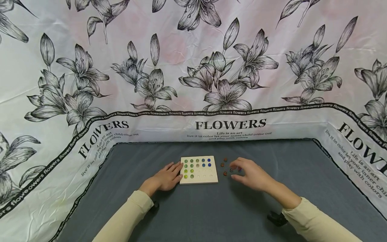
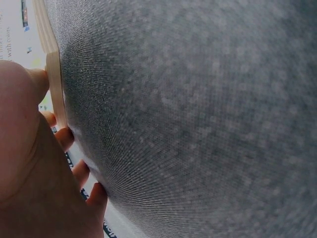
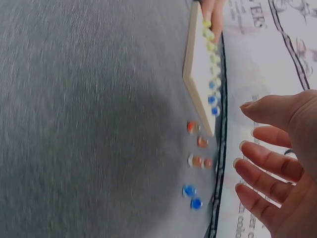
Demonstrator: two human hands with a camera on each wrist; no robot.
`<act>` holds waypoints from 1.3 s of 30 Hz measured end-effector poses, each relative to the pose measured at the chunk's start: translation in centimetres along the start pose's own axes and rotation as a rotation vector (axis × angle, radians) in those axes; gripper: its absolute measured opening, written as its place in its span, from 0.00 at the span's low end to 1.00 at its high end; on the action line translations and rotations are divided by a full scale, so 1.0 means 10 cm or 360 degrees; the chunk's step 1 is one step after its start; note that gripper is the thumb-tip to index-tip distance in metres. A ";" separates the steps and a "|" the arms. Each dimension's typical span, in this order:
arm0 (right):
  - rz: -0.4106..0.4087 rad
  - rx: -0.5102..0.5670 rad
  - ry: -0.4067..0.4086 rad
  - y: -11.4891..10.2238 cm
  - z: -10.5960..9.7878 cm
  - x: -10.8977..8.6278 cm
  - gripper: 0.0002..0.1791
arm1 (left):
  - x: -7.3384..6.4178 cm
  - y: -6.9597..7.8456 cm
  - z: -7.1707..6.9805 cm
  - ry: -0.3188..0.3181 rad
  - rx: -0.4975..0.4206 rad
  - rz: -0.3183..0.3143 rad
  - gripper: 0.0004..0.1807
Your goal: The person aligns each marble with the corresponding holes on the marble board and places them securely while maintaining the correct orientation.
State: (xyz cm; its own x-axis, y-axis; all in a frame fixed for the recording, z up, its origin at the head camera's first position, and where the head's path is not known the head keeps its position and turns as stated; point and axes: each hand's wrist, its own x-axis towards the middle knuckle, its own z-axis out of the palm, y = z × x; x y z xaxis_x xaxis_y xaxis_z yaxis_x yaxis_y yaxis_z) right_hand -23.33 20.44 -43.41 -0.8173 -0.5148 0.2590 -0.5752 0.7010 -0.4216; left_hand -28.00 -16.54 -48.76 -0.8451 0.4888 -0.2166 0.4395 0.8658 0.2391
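Note:
A pale wooden board (image 1: 207, 180) with round hollows lies flat. Green marbles (image 1: 191, 171) fill its left columns, and blue marbles (image 1: 209, 165) sit at its back right. Several hollows at the front right hold nothing. My left hand (image 1: 166, 176) rests against the board's left edge, its fingers extended and fingertips at the rim. Just right of the board, my right hand (image 1: 252, 174) hovers with fingers spread and nothing between them. Below it lie reddish-brown marbles (image 1: 225, 173) and two loose blue marbles (image 3: 196, 203).
A dark grey cloth (image 1: 193, 215) covers the table. Behind and at both sides hangs a white curtain (image 1: 169, 126) printed with lilies and lettering. A black wrist device (image 1: 276, 219) shows below the right forearm, and another (image 1: 155, 206) beside the left wrist.

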 end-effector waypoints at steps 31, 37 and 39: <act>0.0420 0.0237 0.0008 0.81 0.03 0.21 0.20 | -0.13 0.14 -0.17 -0.0047 0.0015 0.0004 0.32; 0.0437 0.0253 0.0014 0.88 0.10 0.26 0.17 | -0.13 0.14 -0.18 -0.0060 -0.0008 -0.0010 0.32; 0.0442 0.0263 0.0018 0.89 0.12 0.28 0.16 | -0.13 0.13 -0.16 -0.0050 -0.0015 -0.0010 0.33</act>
State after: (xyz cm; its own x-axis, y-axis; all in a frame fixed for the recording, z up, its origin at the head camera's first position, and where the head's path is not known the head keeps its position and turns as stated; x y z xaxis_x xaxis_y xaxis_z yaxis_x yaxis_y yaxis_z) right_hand -30.68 24.71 -47.48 -0.9430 -0.3091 0.1236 -0.3175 0.7239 -0.6125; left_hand -26.80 -16.18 -46.63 -0.8378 0.4865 -0.2477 0.4312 0.8680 0.2464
